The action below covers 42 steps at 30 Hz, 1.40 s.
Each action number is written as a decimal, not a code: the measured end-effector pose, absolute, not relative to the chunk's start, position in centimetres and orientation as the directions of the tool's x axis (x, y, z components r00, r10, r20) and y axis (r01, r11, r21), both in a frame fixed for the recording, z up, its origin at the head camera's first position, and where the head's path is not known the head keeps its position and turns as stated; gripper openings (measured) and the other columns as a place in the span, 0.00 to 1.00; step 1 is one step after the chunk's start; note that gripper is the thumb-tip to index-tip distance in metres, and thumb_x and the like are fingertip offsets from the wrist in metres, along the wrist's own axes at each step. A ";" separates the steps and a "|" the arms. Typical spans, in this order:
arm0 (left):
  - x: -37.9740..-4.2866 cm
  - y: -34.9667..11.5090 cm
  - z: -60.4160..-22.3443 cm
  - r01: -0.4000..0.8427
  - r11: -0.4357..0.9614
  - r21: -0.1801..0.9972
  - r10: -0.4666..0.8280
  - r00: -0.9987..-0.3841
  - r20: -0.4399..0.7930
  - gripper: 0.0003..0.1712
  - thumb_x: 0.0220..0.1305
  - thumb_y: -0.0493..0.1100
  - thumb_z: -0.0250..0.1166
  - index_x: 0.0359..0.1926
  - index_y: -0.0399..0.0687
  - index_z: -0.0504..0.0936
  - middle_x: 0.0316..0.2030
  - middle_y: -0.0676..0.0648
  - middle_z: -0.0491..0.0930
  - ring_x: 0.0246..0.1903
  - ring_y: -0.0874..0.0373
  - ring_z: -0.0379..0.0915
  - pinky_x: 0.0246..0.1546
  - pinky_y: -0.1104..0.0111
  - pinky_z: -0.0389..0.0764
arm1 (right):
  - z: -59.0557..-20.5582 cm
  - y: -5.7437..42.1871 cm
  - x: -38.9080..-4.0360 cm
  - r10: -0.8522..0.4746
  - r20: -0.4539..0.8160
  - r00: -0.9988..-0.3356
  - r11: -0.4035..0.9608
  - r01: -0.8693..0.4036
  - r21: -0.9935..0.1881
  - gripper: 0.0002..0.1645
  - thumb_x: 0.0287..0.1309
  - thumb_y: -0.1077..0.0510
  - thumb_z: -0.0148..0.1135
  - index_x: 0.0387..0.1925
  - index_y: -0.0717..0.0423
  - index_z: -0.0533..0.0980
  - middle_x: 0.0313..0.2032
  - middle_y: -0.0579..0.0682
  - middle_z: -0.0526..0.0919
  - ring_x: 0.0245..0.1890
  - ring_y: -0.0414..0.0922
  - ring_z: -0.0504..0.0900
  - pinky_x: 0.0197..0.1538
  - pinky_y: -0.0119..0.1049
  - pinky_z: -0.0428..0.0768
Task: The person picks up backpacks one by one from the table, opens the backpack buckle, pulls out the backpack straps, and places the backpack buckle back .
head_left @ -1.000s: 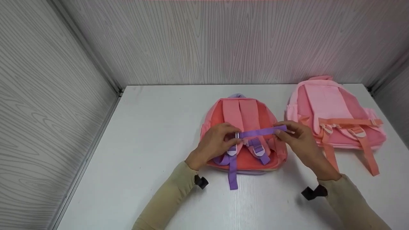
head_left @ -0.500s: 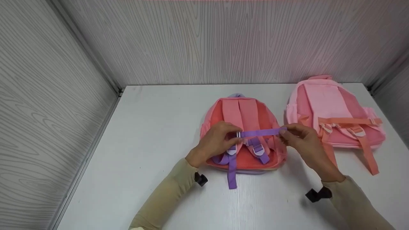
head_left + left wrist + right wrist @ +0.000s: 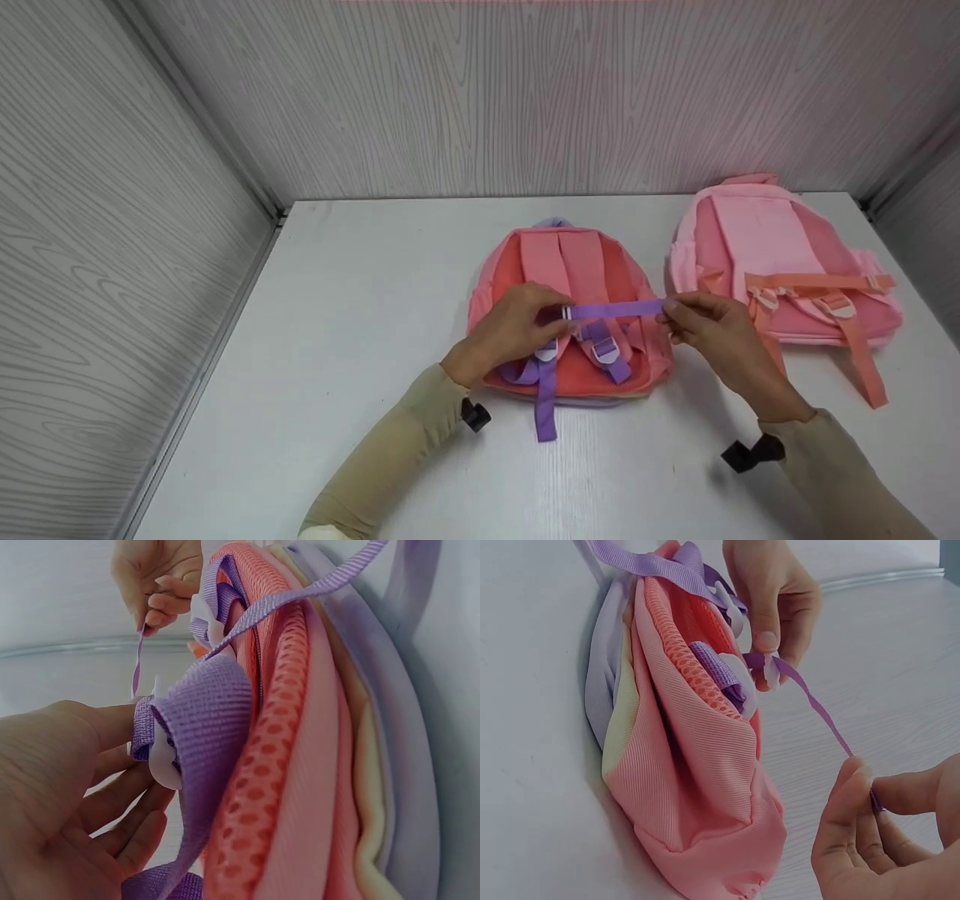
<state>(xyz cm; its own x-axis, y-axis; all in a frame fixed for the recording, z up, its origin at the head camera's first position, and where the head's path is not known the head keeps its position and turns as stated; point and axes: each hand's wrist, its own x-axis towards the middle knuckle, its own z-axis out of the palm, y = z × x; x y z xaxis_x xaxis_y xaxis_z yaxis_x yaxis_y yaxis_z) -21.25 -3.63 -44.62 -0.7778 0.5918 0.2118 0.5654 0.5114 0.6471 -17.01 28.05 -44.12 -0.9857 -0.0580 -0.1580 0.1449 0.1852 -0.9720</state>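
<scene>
A small coral-pink backpack [image 3: 577,262] lies on the table with its shoulder straps facing up. My left hand [image 3: 517,319] pinches a white plastic buckle [image 3: 771,671] between thumb and fingers, above the bag's back panel. From that buckle a purple webbing strap [image 3: 619,308] runs to the right, drawn straight. Its free end is pinched by my right hand [image 3: 709,322], just past the bag's right side. Another purple strap [image 3: 546,412] hangs over the bag's lower edge, and a white adjuster [image 3: 606,351] sits on the right shoulder strap.
A second, lighter pink backpack [image 3: 765,232] with orange straps [image 3: 862,360] lies at the back right, close to my right hand. The white table [image 3: 360,300] meets wood-grain panels [image 3: 480,97] at the back and the left.
My left hand and the buckle have shifted slightly right. My right hand has also moved a little right, and the purple strap between them lies straighter. The backpack stays in place.
</scene>
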 end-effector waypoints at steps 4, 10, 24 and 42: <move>-21.4 -3.2 -44.5 0.576 0.512 0.638 0.600 -0.771 0.214 0.21 0.73 0.49 0.72 0.62 0.49 0.87 0.52 0.52 0.89 0.51 0.60 0.79 0.62 0.65 0.80 | -44.3 28.2 -17.0 -0.062 -0.159 -0.985 0.173 0.146 -0.974 0.26 0.74 0.46 0.67 0.61 0.60 0.81 0.43 0.44 0.90 0.44 0.41 0.88 0.50 0.31 0.87; -21.7 -2.5 -44.4 0.602 0.480 0.638 0.623 -0.746 0.235 0.20 0.73 0.47 0.72 0.61 0.46 0.88 0.51 0.50 0.89 0.48 0.58 0.81 0.57 0.66 0.81 | -44.4 28.3 -17.0 -0.068 -0.133 -0.989 0.140 0.123 -0.983 0.25 0.74 0.50 0.67 0.60 0.64 0.81 0.40 0.44 0.90 0.41 0.41 0.89 0.49 0.32 0.88; -21.8 -0.8 -43.7 0.586 0.420 0.693 0.646 -0.729 0.224 0.18 0.72 0.45 0.72 0.60 0.50 0.89 0.48 0.55 0.90 0.47 0.66 0.81 0.58 0.73 0.81 | -44.4 28.8 -17.1 -0.073 -0.148 -0.986 0.191 0.132 -0.973 0.26 0.76 0.48 0.65 0.63 0.64 0.80 0.41 0.43 0.90 0.42 0.41 0.88 0.50 0.32 0.87; -22.0 1.5 -43.4 0.569 0.438 0.696 0.656 -0.732 0.186 0.14 0.72 0.46 0.72 0.55 0.50 0.91 0.42 0.57 0.89 0.42 0.68 0.81 0.51 0.76 0.82 | -44.3 29.2 -17.0 -0.055 -0.166 -0.985 0.195 0.153 -0.969 0.27 0.74 0.45 0.67 0.62 0.59 0.80 0.42 0.44 0.89 0.42 0.42 0.87 0.51 0.32 0.87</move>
